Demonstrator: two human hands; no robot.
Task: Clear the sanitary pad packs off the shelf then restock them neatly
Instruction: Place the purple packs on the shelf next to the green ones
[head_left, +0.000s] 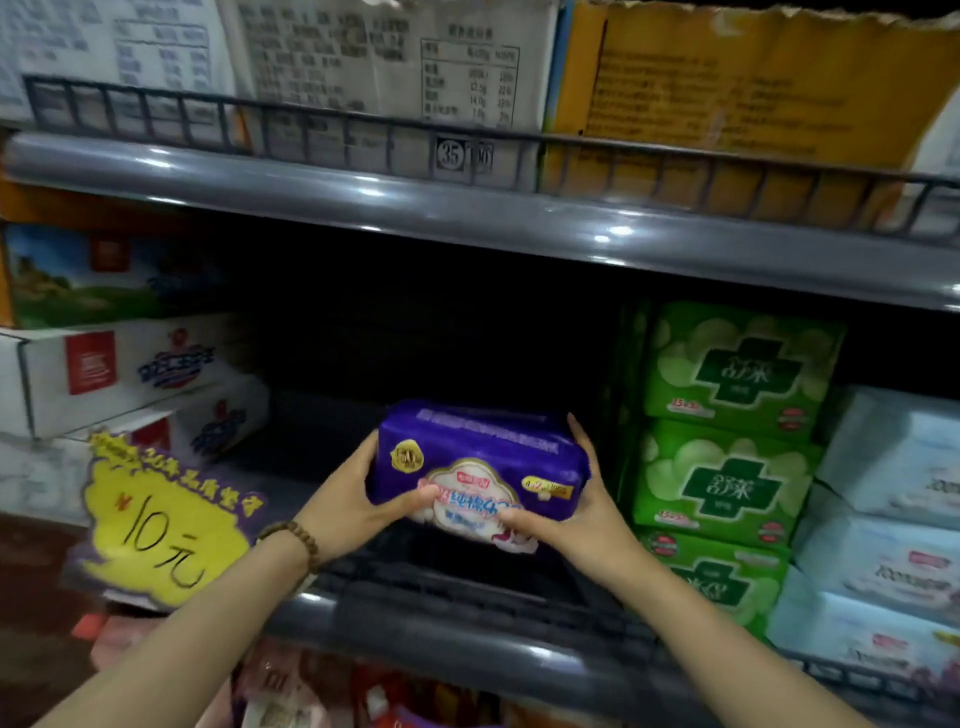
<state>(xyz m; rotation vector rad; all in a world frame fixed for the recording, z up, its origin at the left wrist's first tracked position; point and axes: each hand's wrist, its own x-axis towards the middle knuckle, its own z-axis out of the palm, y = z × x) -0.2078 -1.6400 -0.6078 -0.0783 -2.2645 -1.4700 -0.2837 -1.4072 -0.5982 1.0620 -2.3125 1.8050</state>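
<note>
Grips one purple sanitary pad pack (483, 457) with both hands: left hand (358, 499) curled round its left end, right hand (576, 519) round its right end, thumbs on the near face. Holds it just above the near edge of the shelf (467, 629), in the dark middle gap between white boxes (104, 374) at left and stacked green packs (727, 483) at right. Seems cleared here; either last removal or first restock, cannot tell which.

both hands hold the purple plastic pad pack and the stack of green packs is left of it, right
No. The head view shows the stack of green packs to the right of the purple plastic pad pack, not left. Left hand and right hand do hold it.
</note>
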